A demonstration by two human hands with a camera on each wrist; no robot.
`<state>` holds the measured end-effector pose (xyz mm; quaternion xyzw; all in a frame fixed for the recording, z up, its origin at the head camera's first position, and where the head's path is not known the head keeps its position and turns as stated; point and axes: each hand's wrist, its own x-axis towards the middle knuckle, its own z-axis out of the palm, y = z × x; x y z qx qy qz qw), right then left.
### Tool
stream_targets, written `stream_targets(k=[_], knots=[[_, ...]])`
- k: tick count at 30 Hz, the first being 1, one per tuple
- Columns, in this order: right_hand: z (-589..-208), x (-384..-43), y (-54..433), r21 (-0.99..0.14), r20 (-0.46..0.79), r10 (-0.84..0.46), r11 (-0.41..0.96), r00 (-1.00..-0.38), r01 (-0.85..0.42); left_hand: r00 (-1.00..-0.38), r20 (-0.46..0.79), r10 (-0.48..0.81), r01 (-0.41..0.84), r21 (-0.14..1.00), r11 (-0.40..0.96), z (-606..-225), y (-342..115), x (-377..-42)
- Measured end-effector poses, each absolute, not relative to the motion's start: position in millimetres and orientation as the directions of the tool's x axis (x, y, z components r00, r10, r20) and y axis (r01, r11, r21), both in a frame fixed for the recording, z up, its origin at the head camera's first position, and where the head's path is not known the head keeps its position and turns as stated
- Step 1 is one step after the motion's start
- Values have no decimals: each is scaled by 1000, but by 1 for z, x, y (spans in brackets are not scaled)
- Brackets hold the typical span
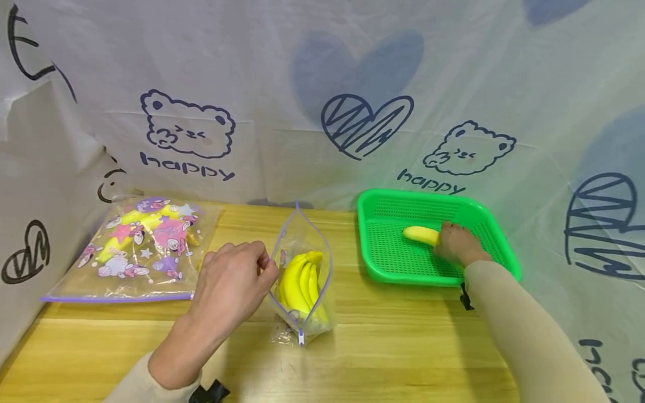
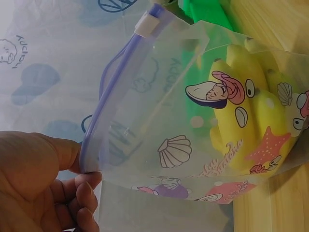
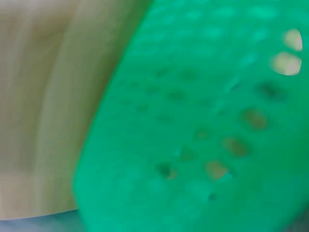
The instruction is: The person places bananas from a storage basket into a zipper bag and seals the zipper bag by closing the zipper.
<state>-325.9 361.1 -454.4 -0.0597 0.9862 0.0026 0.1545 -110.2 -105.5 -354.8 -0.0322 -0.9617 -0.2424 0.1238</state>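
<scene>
In the head view my left hand [image 1: 234,280] pinches the purple-edged rim of a clear zip bag [image 1: 325,313]; the left wrist view shows thumb and fingers on that edge. The bag stands upright with its mouth spread, and a bunch of yellow bananas [image 1: 300,282] is inside it. Over on the right, my right hand [image 1: 458,244] grips a single yellow banana [image 1: 420,234] within the green basket [image 1: 370,268]. Part of this banana is hidden by the hand. The right wrist view is filled by the blurred basket wall [image 3: 183,135].
At the left of the wooden table [image 1: 353,358] lies a second printed zip bag [image 1: 151,280] with yellow contents, its purple edge facing me. A white cloth [image 1: 282,67] printed with bears and hearts rises behind and at both sides.
</scene>
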Motion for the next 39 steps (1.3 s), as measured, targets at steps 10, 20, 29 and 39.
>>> stream_targets(k=[10, 20, 29, 39], knots=[[-412, -302, 307, 139, -20, -220, 965, -975, -220, -967, 254, 3, 123, 459, 880, -354, -104, -110], [-378, -256, 258, 100, 245, -327, 945, -912, -312, -970, 244, 5, 120, 459, 880, -353, -104, -110], [-326, -217, 218, -89, 356, -273, 942, -894, -324, -970, 241, 11, 123, 454, 883, -353, -103, -111], [-288, -178, 141, -235, 393, -362, 849, -845, -473, -968, 251, 22, 138, 454, 880, -351, -100, -112]])
